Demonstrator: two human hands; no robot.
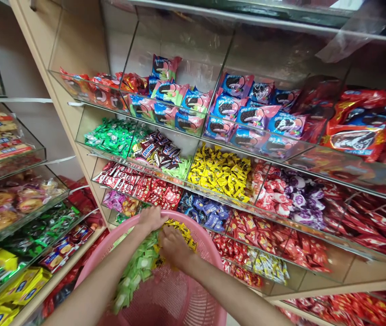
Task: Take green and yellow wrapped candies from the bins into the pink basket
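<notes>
A pink plastic basket (207, 253) with a perforated wall is below me, close to the shelves. My left hand (151, 219) is closed over its far rim. Inside the basket, my right hand (176, 248) is curled into a fist among yellow-wrapped candies (186, 232), which show on both sides of it. Its fingertips are hidden, so how many candies it grips does not show. Light green wrapped candies (137, 268) lie heaped along the basket's left side, beneath my left forearm.
Tiered clear bins hold yellow candies (218, 172), Snickers bars (157, 149), green candies (109, 137), blue candies (206, 212) and purple-white candies (303, 194). Cookie packs (226, 106) fill the upper bins. A wooden upright (73, 149) separates another snack rack at left. Clear plastic (352, 34) hangs top right.
</notes>
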